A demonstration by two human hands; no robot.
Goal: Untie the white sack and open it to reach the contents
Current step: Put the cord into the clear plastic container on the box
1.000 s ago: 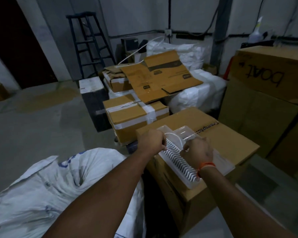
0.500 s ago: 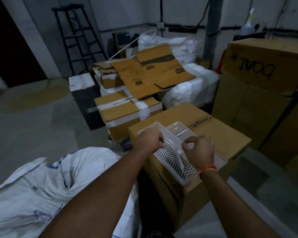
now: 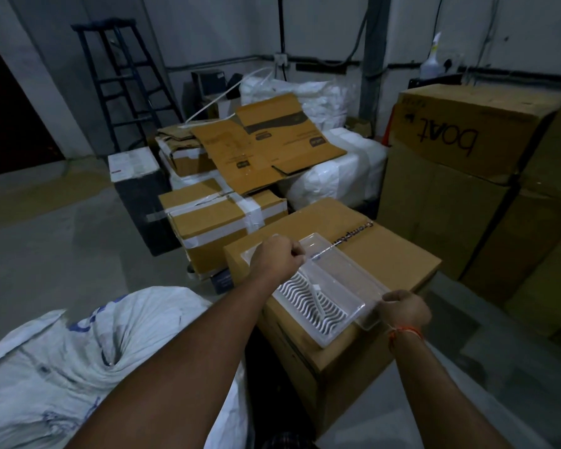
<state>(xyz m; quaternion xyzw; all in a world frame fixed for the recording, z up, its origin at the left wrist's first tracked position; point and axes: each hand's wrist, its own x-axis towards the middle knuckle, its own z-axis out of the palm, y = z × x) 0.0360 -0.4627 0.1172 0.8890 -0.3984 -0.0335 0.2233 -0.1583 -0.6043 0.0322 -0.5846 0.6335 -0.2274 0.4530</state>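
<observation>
Orange thread wristband [image 3: 405,332], bare forearms

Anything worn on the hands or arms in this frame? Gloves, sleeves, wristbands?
No gloves and no sleeves in view: both forearms are bare up to the frame edge. The right hand has a thin orange thread band tied at the wrist. The left hand and its wrist carry nothing.

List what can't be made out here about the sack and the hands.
- White sack, head view: its tie is hidden in bunched folds; its lower part is cut off by the frame edge.
- Left hand: fingers curled under, grip unseen.
- Right hand: fingertips hidden behind the clear tray.
</observation>
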